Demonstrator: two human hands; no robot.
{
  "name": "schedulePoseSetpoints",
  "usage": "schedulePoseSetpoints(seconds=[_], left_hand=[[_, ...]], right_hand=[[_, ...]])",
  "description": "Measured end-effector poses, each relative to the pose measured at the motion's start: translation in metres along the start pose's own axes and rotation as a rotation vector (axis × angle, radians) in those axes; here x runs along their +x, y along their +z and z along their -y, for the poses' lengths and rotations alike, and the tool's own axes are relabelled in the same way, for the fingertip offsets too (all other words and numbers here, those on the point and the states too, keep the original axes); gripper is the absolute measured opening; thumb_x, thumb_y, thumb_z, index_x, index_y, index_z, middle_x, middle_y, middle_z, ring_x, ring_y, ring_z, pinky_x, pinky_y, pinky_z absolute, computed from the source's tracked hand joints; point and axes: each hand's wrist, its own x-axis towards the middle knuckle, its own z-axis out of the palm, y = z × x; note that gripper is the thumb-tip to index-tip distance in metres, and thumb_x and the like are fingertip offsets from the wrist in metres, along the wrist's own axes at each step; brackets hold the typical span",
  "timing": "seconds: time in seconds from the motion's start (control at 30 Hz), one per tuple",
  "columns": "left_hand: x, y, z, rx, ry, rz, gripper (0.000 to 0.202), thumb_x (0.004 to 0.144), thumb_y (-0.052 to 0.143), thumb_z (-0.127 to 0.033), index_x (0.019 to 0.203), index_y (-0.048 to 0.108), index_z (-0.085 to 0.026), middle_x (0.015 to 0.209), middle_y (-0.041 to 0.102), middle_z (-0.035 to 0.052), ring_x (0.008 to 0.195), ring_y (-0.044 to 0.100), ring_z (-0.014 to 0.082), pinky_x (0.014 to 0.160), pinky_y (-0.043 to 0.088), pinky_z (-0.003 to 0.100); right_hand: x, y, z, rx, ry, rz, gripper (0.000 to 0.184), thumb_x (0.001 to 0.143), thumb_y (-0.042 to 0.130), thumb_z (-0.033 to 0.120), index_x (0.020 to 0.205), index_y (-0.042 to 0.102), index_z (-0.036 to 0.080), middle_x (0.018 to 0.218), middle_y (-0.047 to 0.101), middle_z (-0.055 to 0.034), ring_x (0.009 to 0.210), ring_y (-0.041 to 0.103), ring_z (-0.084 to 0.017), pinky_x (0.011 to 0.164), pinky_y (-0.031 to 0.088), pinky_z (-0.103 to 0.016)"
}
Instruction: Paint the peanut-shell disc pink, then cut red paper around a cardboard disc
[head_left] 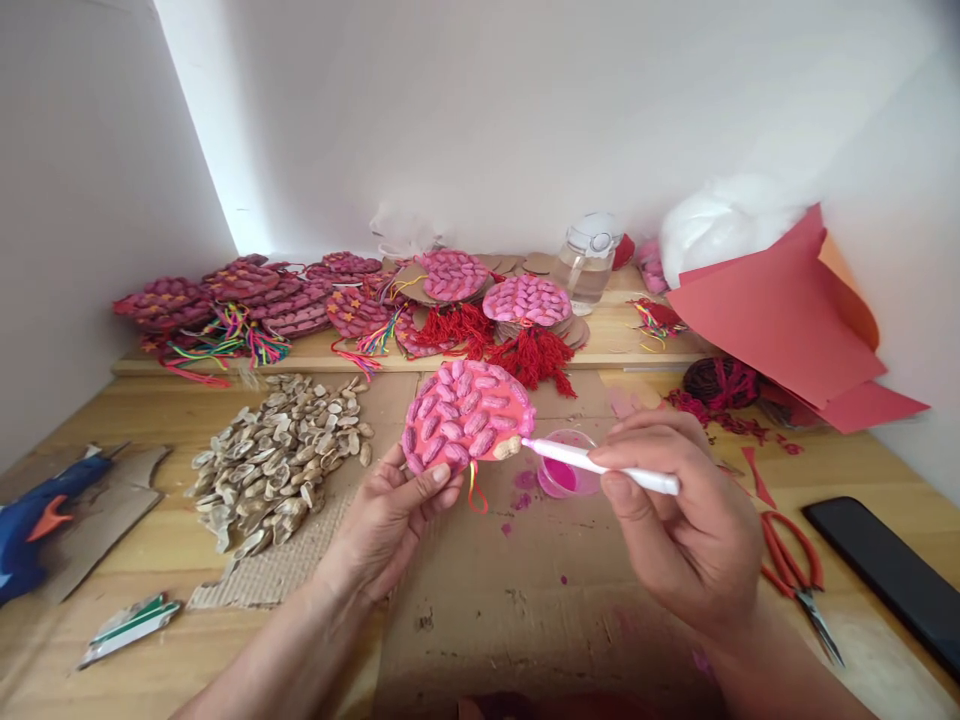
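My left hand [390, 515] pinches the lower edge of a round pink disc [466, 415] covered with peanut shells painted pink, held tilted above the table. One shell [508, 447] at the disc's lower right edge is still bare tan. My right hand [686, 515] grips a white-handled brush [600, 465], its tip touching that bare shell. A small clear cup of pink paint [566, 472] stands just below the brush. A thin red and yellow cord hangs from the disc.
A pile of unpainted peanut shells [274, 460] lies left on cardboard. Finished pink discs with red tassels [525, 305] line the back shelf beside a water bottle [589, 262]. Red paper [780, 315], red scissors [795, 575], a black phone [885, 570] sit right; a blue glue gun [34, 525] left.
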Motion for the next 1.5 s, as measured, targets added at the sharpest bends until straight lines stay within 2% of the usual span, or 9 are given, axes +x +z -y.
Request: schedulePoseSetpoints(seconds=[0.3, 0.5, 0.7, 0.83, 1.0, 1.13, 1.23, 1.3, 1.5], left_hand=[[-0.003, 0.003, 0.001, -0.091, -0.066, -0.016, 0.031, 0.082, 0.069, 0.005, 0.108, 0.068, -0.011, 0.091, 0.075, 0.0081, 0.071, 0.074, 0.0128, 0.064, 0.063, 0.019], [-0.001, 0.000, 0.001, -0.099, -0.072, -0.028, 0.025, 0.082, 0.068, 0.006, 0.100, 0.070, -0.011, 0.090, 0.075, 0.0073, 0.070, 0.073, 0.0125, 0.064, 0.063, 0.019], [0.000, 0.000, 0.002, -0.094, -0.094, -0.039, 0.019, 0.083, 0.067, 0.005, 0.095, 0.071, -0.010, 0.089, 0.074, 0.0078, 0.070, 0.073, 0.0126, 0.067, 0.064, 0.020], [0.000, 0.002, 0.001, -0.094, -0.110, -0.058, 0.018, 0.082, 0.068, 0.005, 0.093, 0.070, -0.009, 0.087, 0.075, 0.0084, 0.069, 0.074, 0.0130, 0.066, 0.064, 0.019], [0.001, 0.002, 0.000, -0.111, -0.104, -0.052, 0.023, 0.080, 0.070, 0.005, 0.097, 0.069, -0.010, 0.088, 0.075, 0.0071, 0.069, 0.074, 0.0129, 0.063, 0.064, 0.019], [0.001, 0.001, 0.001, -0.086, -0.113, -0.056, 0.024, 0.080, 0.071, 0.004, 0.099, 0.069, -0.011, 0.089, 0.075, 0.0074, 0.069, 0.074, 0.0133, 0.063, 0.064, 0.020], [0.000, 0.001, 0.001, -0.072, -0.114, -0.045, 0.025, 0.079, 0.073, 0.002, 0.100, 0.069, -0.011, 0.089, 0.075, 0.0076, 0.069, 0.074, 0.0137, 0.062, 0.064, 0.020], [-0.001, 0.000, 0.000, -0.063, -0.112, -0.043, 0.023, 0.078, 0.075, 0.001, 0.097, 0.070, -0.011, 0.086, 0.074, 0.0066, 0.067, 0.072, 0.0131, 0.061, 0.063, 0.020], [-0.001, 0.000, 0.001, -0.052, -0.117, -0.040, 0.025, 0.075, 0.077, 0.002, 0.094, 0.070, -0.012, 0.082, 0.072, 0.0036, 0.062, 0.069, 0.0105, 0.058, 0.062, 0.019]], right_hand=[[-0.007, 0.013, 0.006, -0.057, -0.107, 0.116, 0.024, 0.084, 0.063, 0.004, 0.104, 0.064, 0.019, 0.091, 0.071, -0.0036, 0.099, 0.060, -0.022, 0.089, 0.047, -0.045], [-0.005, 0.011, 0.002, -0.142, -0.113, 0.026, 0.024, 0.084, 0.064, 0.004, 0.102, 0.065, 0.020, 0.092, 0.071, -0.0034, 0.097, 0.061, -0.023, 0.088, 0.046, -0.046], [-0.005, 0.012, 0.002, -0.118, -0.130, 0.070, 0.024, 0.084, 0.064, 0.005, 0.103, 0.065, 0.020, 0.090, 0.072, -0.0023, 0.097, 0.062, -0.023, 0.088, 0.047, -0.045], [-0.004, 0.010, -0.001, -0.177, -0.113, 0.025, 0.025, 0.083, 0.064, 0.006, 0.103, 0.065, 0.022, 0.094, 0.073, -0.0027, 0.096, 0.062, -0.023, 0.090, 0.046, -0.045], [0.002, 0.000, -0.005, -0.231, -0.071, -0.034, 0.017, 0.082, 0.066, 0.012, 0.096, 0.066, 0.021, 0.081, 0.069, -0.0027, 0.090, 0.059, -0.024, 0.086, 0.046, -0.044], [0.003, 0.000, -0.012, -0.332, 0.021, 0.120, 0.006, 0.085, 0.065, 0.018, 0.089, 0.067, 0.023, 0.078, 0.070, -0.0007, 0.086, 0.057, -0.023, 0.084, 0.040, -0.042], [0.001, 0.005, -0.018, -0.359, 0.089, 0.317, 0.007, 0.087, 0.063, 0.017, 0.088, 0.067, 0.024, 0.085, 0.072, -0.0002, 0.089, 0.056, -0.023, 0.087, 0.038, -0.042], [-0.001, 0.008, -0.019, -0.357, 0.107, 0.378, 0.010, 0.086, 0.062, 0.016, 0.089, 0.067, 0.024, 0.087, 0.072, -0.0004, 0.091, 0.056, -0.023, 0.089, 0.038, -0.042], [0.003, -0.001, -0.015, -0.348, 0.088, 0.250, 0.006, 0.090, 0.063, 0.022, 0.090, 0.068, 0.025, 0.086, 0.072, 0.0005, 0.086, 0.057, -0.021, 0.082, 0.038, -0.040]])
